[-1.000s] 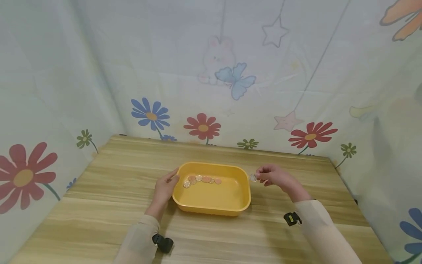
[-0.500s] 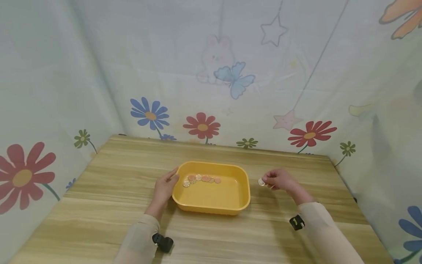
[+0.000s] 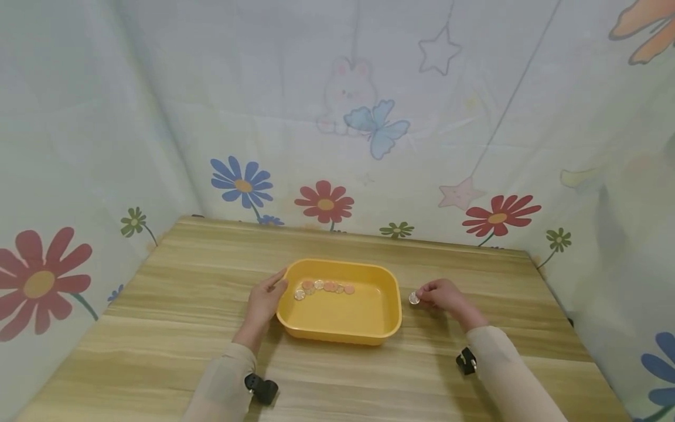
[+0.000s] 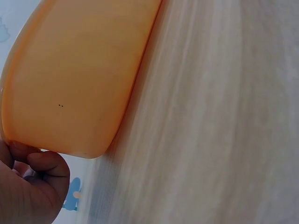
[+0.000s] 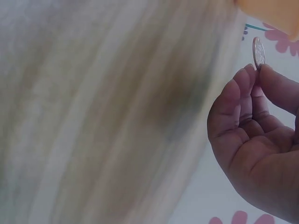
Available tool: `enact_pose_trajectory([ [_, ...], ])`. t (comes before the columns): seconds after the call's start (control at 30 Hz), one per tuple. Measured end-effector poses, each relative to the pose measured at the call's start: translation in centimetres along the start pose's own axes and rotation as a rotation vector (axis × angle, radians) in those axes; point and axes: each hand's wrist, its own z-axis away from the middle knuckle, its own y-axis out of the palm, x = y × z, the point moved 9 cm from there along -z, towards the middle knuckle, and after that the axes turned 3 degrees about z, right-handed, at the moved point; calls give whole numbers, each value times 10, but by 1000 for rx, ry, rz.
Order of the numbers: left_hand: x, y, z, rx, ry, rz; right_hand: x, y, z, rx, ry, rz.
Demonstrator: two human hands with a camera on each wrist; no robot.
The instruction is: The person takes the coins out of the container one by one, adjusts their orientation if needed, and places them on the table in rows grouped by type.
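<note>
With the yellow tray as my clock face, my right hand is out at three o'clock, its thumb and fingers closed to a narrow pinch on a silver-coloured coin. I have it by the edge only; most of the disc sticks out towards nine o'clock, just beside the tray's rim and not touching it. The right wrist view shows the coin nearly edge-on past my fingertips, the other fingers curled in behind. My left hand grips the tray at about ten o'clock, fingers bent at the rim. The tray sits on the wood-grained bench, and a row of coins, some coppery, some pale, lies on its floor from nine o'clock round to one, a few overlapping. Black wrist cameras sit by my sleeves, and a flower-printed cloth hangs at twelve o'clock beyond the bench.
</note>
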Motion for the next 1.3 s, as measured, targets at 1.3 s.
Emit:
enact_pose_trajectory([
  [1.3, -3, 0, 1, -23, -19, -32, -7, 10, -19, -37, -14, 217],
])
